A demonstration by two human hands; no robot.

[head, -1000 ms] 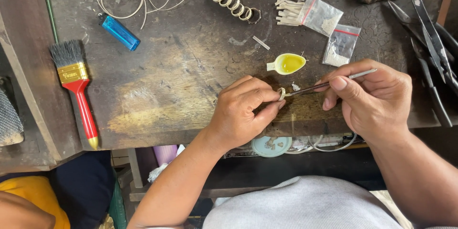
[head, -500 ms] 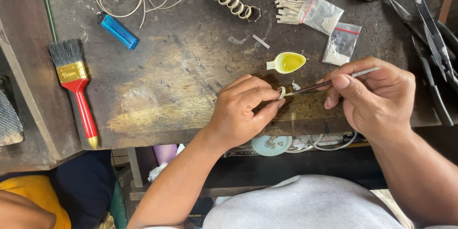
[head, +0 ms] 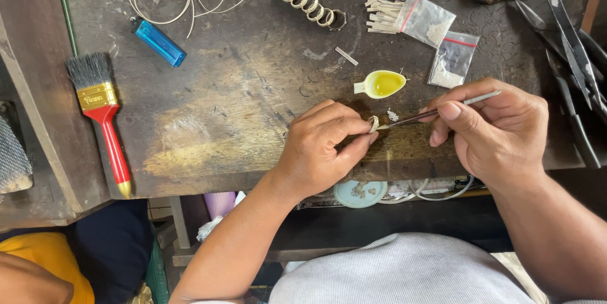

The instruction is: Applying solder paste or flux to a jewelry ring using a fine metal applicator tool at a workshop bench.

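pinching 1 small ring (head: pixel 374 124) in left hand (head: pixel 319 149), right hand (head: pixel 499 133) gripping 1 thin tool (head: pixel 436 112), 2 bags (head: pixel 439 38) beyond

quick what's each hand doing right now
Left hand: closed, pinching a small pale ring between fingertips.
Right hand: closed, holding thin tweezers whose tip meets the ring.

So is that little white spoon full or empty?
Full: the small white spoon lies flat on the workbench, its bowl holding a pool of yellow liquid almost to the rim.
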